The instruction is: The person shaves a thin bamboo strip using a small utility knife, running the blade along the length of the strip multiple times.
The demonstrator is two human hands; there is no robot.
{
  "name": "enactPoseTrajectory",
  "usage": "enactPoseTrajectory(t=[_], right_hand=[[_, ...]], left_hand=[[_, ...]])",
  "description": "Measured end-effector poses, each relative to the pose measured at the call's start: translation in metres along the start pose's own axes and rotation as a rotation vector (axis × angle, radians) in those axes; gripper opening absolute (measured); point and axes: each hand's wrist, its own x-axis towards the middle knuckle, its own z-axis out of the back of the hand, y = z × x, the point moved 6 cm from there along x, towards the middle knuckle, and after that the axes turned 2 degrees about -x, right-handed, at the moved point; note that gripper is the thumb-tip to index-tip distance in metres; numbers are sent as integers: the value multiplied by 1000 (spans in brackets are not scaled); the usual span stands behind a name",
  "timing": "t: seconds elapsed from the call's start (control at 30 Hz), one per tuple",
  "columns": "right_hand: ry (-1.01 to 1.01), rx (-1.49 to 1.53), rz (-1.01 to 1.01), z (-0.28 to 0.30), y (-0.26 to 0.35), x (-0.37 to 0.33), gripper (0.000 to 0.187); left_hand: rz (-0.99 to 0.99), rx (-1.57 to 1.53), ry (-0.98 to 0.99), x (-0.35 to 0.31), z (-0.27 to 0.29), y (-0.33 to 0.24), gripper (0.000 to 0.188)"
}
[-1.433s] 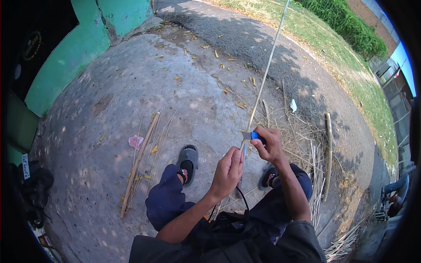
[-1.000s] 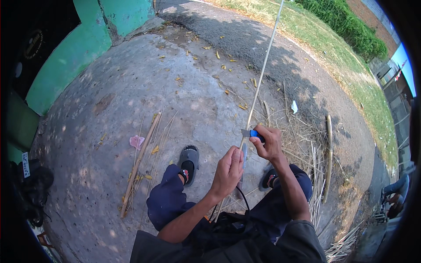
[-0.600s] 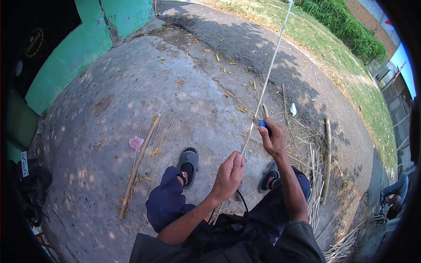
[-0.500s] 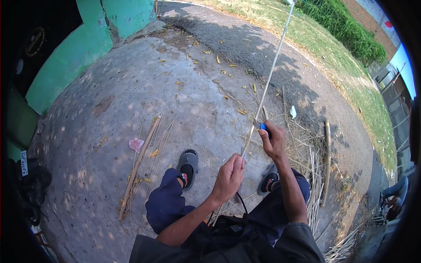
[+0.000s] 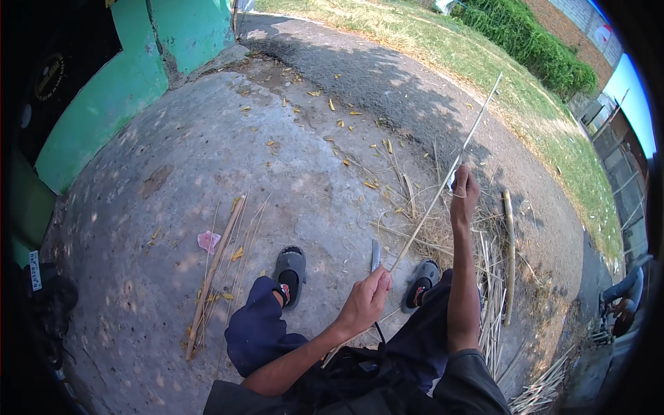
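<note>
My left hand is closed on the near end of a long, thin, pale stick, which looks like a split bamboo strip. The strip slants up and away to the right. Partway along it, my right hand is closed, with its arm stretched out. A dark edge of a small tool shows at those fingers; its blue part was plainer earlier, and its kind is hidden. A grey metal blade points upward just beyond my left hand; I cannot tell what holds it.
By my left shoe lie a thick brown stick and a pink scrap. Pale strips and shavings lie to the right, beside a thicker pole. A person crouches at the far right.
My right hand has slid outward along the strip, away from my left hand. The strip's far end has swung lower and to the right. My left hand has moved slightly down.
</note>
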Motion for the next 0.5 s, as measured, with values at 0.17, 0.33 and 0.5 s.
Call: enactPoseTrajectory(t=[0.17, 0.33, 0.5], right_hand=[[-16, 224, -202, 4, -10, -10, 51], [302, 84, 30, -25, 45, -57, 42], [639, -81, 313, -52, 88, -106, 33]], left_hand=[[53, -65, -9, 10, 13, -1, 34], [107, -196, -77, 22, 27, 10, 32], [141, -334, -91, 28, 26, 7, 30]])
